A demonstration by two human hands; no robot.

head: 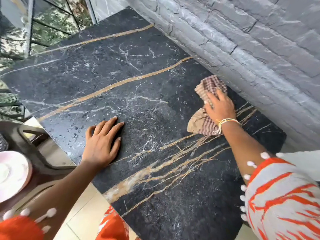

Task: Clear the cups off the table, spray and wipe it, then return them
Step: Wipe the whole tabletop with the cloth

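The black marble table (121,70) with gold veins fills the view, and no cups stand on it. My right hand (220,106) presses a brown checked cloth (206,122) flat on the table's right side, close to the stone wall. My left hand (102,142) rests palm down, fingers spread, on the table near its left edge and holds nothing. No spray bottle is in view.
A grey stone wall (251,40) runs along the table's right side. A brown chair (39,153) stands at the left, with a pink and white round object (12,175) on it. A window with metal bars (50,23) is at the far left.
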